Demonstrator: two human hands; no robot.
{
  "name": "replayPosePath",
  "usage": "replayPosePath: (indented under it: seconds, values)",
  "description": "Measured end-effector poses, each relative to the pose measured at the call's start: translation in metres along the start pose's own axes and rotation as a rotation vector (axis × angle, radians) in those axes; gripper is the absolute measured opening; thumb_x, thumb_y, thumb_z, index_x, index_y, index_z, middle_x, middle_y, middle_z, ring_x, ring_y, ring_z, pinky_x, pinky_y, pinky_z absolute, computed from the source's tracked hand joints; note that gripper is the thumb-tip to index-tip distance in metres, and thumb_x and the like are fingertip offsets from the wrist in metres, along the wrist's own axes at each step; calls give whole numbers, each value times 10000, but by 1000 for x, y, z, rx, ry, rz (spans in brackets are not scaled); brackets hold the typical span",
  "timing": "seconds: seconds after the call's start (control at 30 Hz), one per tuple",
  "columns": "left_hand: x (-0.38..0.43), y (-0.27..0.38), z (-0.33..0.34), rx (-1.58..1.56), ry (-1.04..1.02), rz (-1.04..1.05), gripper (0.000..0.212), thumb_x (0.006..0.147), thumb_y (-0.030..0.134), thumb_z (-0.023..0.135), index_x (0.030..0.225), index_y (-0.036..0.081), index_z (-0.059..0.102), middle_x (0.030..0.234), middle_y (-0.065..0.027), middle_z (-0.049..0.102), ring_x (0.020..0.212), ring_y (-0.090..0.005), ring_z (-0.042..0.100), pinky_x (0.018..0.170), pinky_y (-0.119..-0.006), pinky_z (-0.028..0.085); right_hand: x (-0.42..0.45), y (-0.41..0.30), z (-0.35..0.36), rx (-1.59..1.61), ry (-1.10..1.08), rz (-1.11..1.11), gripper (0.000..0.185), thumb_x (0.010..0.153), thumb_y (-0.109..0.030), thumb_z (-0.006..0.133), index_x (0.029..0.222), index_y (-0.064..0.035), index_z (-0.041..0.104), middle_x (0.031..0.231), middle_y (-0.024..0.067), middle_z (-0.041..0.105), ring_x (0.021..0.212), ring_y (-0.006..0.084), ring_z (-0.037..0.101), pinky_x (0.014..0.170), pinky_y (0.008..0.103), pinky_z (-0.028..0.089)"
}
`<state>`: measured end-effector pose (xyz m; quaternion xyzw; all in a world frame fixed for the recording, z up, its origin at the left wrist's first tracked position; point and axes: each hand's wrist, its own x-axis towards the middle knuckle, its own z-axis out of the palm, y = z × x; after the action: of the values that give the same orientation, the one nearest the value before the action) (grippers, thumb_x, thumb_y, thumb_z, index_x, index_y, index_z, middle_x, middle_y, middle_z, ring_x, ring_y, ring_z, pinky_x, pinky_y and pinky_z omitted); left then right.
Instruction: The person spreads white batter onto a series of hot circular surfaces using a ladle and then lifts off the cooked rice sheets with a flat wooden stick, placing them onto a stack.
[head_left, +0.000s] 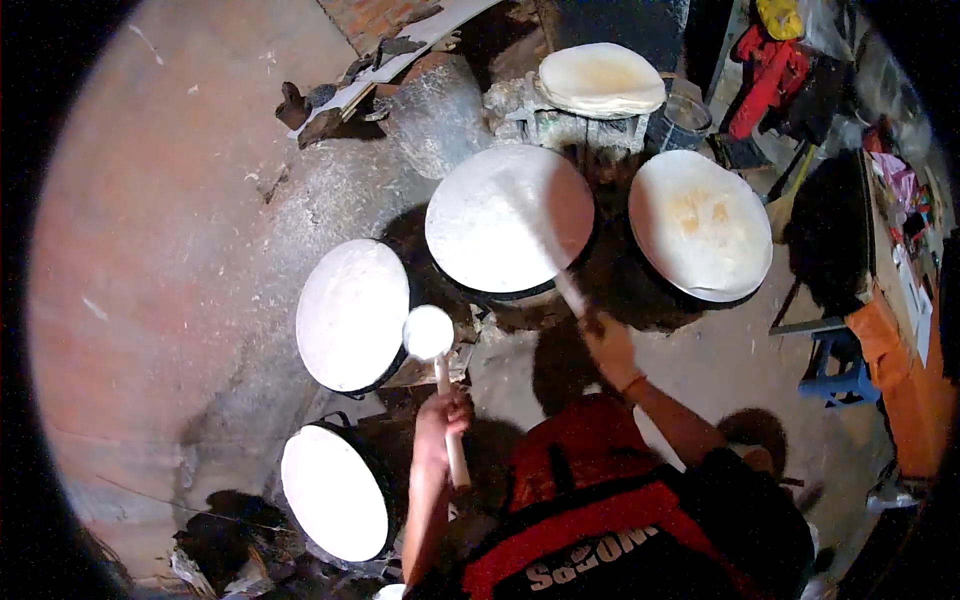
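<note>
My left hand (446, 412) is closed round the pale wooden handle of a ladle (428, 332), whose round bowl looks white and lies beside the edge of a round pan with a white surface (352, 315). In my right hand (607, 345) is a pale stick-like tool (570, 292), blurred, reaching over the middle round pan with a white sheet (502, 217); whether it touches is unclear. Another white round pan (335, 493) lies at the lower left. On the right pan is a pale flatbread (697, 225) with brownish spots.
A stack of round flatbreads (602, 79) rests on a stand behind the pans, beside a dark bucket (684, 120). Boards (397, 64) lie at the top. To the right stand a blue plastic stool (838, 367) and a cluttered table with orange cloth (892, 360).
</note>
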<state>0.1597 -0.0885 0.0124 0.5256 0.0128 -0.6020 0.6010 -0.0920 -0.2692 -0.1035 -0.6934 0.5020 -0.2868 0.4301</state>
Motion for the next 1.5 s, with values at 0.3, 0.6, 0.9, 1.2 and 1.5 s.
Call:
replayPosePath:
  seconds: [0.3, 0.6, 0.9, 1.2, 1.5]
  values:
    - [-24, -53, 23, 114, 321, -150, 79, 876, 97, 437, 923, 35, 422, 654, 14, 366, 487, -61, 319, 419, -194, 275, -69, 26, 7, -183, -192, -37, 407, 794, -258, 569, 1163, -87, 541, 956, 223, 603, 875, 369, 574, 785, 411, 450]
    - [-18, -85, 97, -4, 235, -32, 83, 917, 125, 409, 917, 43, 415, 644, 3, 372, 477, -66, 341, 414, -188, 315, -43, 41, -61, -262, -484, -155, 387, 793, -299, 583, 1114, -83, 556, 902, 212, 603, 794, 399, 571, 685, 446, 463]
    - [-37, -141, 175, -386, 256, 108, 238, 885, 46, 432, 1091, -70, 401, 724, -43, 382, 575, -101, 357, 427, -196, 340, 55, 55, -233, -579, -260, -442, 333, 754, -240, 634, 1010, -45, 547, 979, 189, 575, 775, 341, 596, 656, 413, 488]
    - [-39, -170, 231, -203, 534, 242, 181, 895, 75, 405, 1012, -63, 419, 684, -53, 397, 543, -117, 382, 455, -222, 377, 109, 119, -288, -595, -237, -716, 210, 703, -117, 570, 896, -39, 589, 781, 114, 564, 692, 306, 581, 583, 400, 479]
    - [3, -149, 244, -624, 399, 231, 123, 886, 66, 399, 930, -47, 420, 612, -48, 371, 496, -122, 366, 449, -227, 377, 346, -111, -400, -580, 138, -597, 298, 741, -244, 617, 899, 9, 607, 739, 110, 592, 637, 234, 569, 559, 356, 460]
